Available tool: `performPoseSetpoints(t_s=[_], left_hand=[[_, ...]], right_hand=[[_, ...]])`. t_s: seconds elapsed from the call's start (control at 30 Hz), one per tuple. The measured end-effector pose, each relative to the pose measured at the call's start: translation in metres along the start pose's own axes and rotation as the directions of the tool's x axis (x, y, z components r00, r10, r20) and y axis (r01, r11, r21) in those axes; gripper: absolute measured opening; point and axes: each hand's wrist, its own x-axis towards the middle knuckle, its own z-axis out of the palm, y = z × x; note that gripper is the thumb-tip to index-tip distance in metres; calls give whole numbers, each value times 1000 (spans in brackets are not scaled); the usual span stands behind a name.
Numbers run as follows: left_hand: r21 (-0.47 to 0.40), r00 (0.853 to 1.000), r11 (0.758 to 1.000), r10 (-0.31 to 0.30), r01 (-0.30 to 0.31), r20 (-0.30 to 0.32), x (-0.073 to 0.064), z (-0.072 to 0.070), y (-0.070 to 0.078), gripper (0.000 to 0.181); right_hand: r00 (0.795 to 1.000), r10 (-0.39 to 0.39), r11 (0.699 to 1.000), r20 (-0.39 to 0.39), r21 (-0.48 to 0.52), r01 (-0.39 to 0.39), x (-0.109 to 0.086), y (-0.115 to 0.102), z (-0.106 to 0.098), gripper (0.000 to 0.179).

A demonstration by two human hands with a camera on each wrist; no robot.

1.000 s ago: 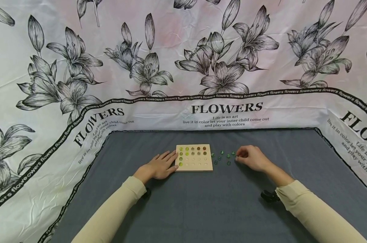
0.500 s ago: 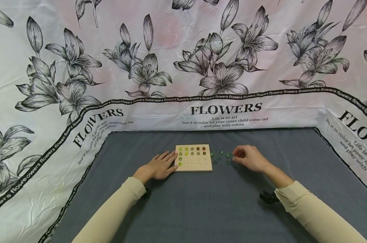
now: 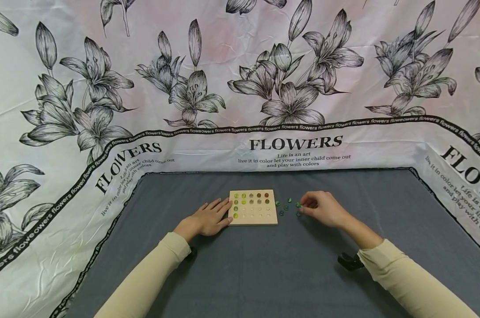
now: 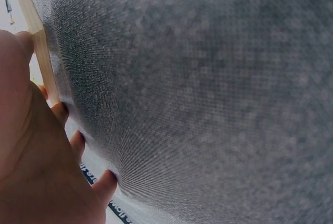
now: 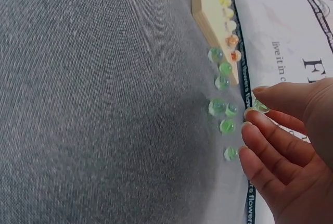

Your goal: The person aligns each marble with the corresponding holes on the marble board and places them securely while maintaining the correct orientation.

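Observation:
A pale wooden board (image 3: 253,219) with rows of small hollows lies on the grey cloth. Yellow-green marbles fill its left column, and more yellowish, clear and brown-red ones sit in its two back rows. My left hand (image 3: 210,218) lies with spread fingers at the board's left edge, thumb at the near corner; the left wrist view (image 4: 44,146) shows it against the wooden side. Off the board's right side, my right hand (image 3: 323,208) pinches a green marble (image 5: 261,106) between thumb and index finger. Several loose green marbles (image 5: 227,126) lie between that hand and the board.
Grey cloth (image 3: 240,274) covers the table around the board. Behind it, a white border with printed lettering (image 3: 295,143) runs along the back and sides, below a flower-patterned cloth (image 3: 220,44). A black object (image 3: 349,261) shows beneath the right wrist.
My right hand has moved slightly left, toward the board. The rightmost loose marble, seen by its fingertips earlier, no longer shows on the cloth. The left hand has stayed in place.

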Motion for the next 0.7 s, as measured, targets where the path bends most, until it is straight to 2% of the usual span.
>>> performPoseSetpoints(t_s=[0.7], left_hand=[[-13,1000,1000,6,-6,8,2,3,-3,67]], right_hand=[[1000,-28,999,11,34,28,9,-20,11,10]])
